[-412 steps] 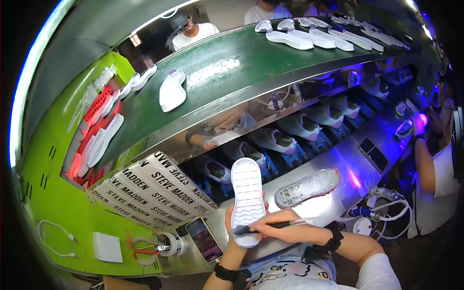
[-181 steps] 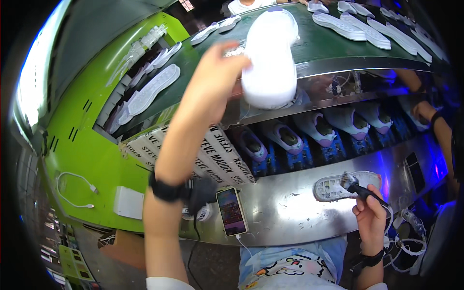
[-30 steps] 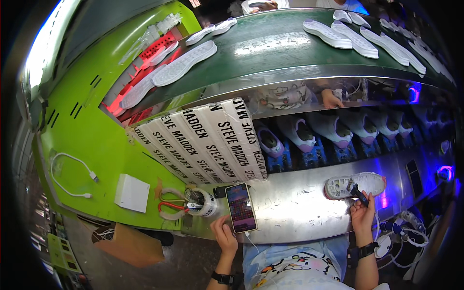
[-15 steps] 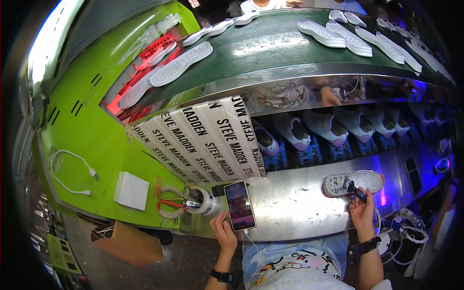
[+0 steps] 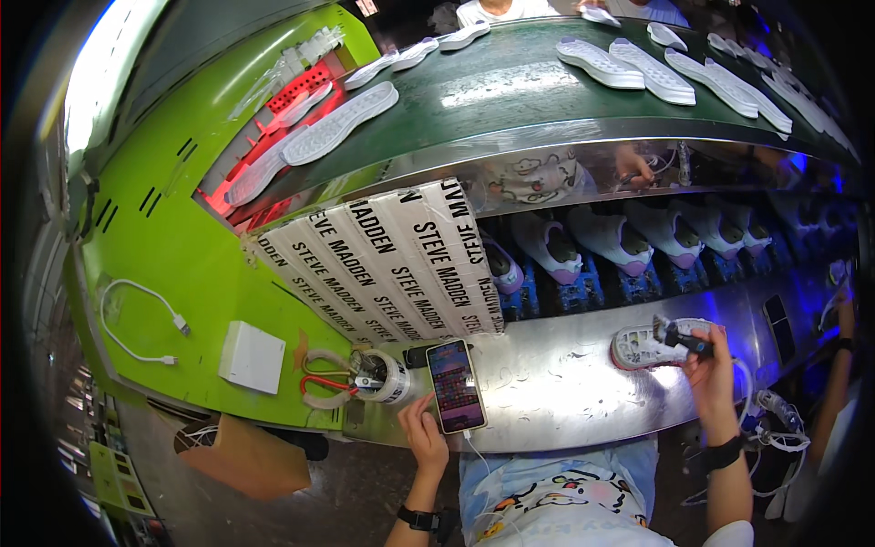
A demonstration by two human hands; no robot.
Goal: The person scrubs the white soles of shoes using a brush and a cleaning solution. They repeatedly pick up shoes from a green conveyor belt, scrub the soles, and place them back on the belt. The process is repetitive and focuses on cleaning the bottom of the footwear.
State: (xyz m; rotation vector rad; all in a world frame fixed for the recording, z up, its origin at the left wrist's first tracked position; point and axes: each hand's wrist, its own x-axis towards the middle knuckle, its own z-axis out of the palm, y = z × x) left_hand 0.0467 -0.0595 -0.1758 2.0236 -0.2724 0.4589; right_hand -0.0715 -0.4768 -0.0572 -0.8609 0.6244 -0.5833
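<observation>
My right hand (image 5: 713, 357) grips a black-handled brush (image 5: 685, 340) with a pale tube running back from it. Its bristle head points left, over a white shoe sole (image 5: 638, 348) lying on the metal bench. Whether the bristles touch the sole I cannot tell. My left hand (image 5: 422, 427) rests at the front edge of the bench with its fingers loosely stretched out and nothing in them. Just right of those fingers a phone (image 5: 458, 387) lies with its screen lit and a white cable plugged into its lower end.
A printed white board (image 5: 383, 264) stands left of a row of shoe uppers (image 5: 633, 242). Behind them a green conveyor (image 5: 483, 96) carries several soles. A tub of tools (image 5: 392, 381), tape rolls (image 5: 319, 399) and a white box (image 5: 252, 358) are at left. Co-workers are across.
My right hand has shifted right, and the brush has swung up to a flatter angle. My left hand stays put. Across the conveyor, a sole has been lifted by a co-worker.
</observation>
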